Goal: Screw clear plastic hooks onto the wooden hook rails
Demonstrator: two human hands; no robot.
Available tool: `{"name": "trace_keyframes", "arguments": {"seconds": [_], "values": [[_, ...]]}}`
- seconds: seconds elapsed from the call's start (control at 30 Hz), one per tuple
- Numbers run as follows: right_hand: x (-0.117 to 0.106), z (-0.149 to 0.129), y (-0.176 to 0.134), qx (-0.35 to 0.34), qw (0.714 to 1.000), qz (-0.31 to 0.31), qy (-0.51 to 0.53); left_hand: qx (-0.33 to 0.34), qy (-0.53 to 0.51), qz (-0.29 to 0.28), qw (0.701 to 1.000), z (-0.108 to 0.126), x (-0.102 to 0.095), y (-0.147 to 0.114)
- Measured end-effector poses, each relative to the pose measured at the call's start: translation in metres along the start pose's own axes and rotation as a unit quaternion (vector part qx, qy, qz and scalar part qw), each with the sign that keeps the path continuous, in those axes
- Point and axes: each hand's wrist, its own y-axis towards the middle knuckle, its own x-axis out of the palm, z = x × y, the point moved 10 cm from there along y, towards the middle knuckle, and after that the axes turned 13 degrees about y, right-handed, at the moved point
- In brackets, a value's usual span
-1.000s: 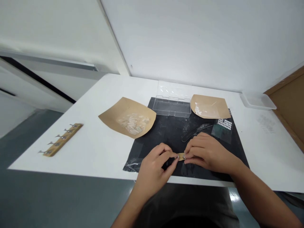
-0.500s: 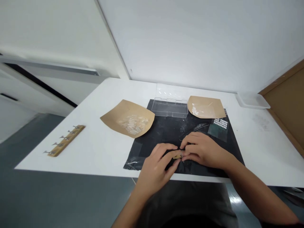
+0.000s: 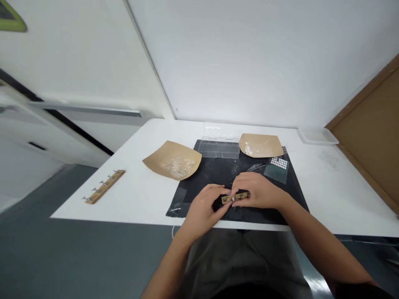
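A small wooden strip with metal hooks [image 3: 225, 199] is held between both hands, low over the black mat [image 3: 207, 178]. My left hand [image 3: 204, 209] is closed, its thumb and index finger pinching the strip near its left end. Curled round the same strip from the right, my right hand [image 3: 257, 190] has its thumb and fingertips meeting near the strip's middle. Several dark metal pieces show along the strip. The fingers hide part of it. At the table's left lies a longer wooden hook rack [image 3: 104, 189] with several metal hooks standing up.
A brown paper tray [image 3: 156, 160] holds clear little tubes or bags. Behind the hands are a clear plastic box [image 3: 218, 150], a second paper tray [image 3: 272, 143] with white bits, and a sheet of white round stickers [image 3: 279, 163]. A translucent tub [image 3: 318, 137] stands back right.
The camera view has shifted. My right fingers have moved so that more of the wooden strip and its metal pieces show. Both hands stay on it.
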Motion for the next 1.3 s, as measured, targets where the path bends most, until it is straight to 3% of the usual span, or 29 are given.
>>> {"name": "trace_keyframes", "arguments": {"seconds": [0.27, 1.07, 1.17, 1.3], "values": [[-0.002, 0.000, -0.001, -0.008, 1.000, 0.005, -0.024, -0.024, -0.014, -0.028, 0.999, -0.005, 0.008, 0.006], [-0.001, -0.004, -0.004, -0.025, 0.999, -0.004, -0.023, -0.050, -0.005, -0.020, 0.999, -0.013, 0.014, 0.001], [0.002, -0.007, -0.005, -0.032, 0.998, 0.000, -0.052, -0.050, 0.003, -0.019, 0.999, -0.013, 0.015, 0.000], [0.013, -0.020, -0.007, -0.058, 0.983, -0.017, -0.175, -0.057, 0.005, -0.019, 0.998, -0.014, 0.015, -0.002]]}}
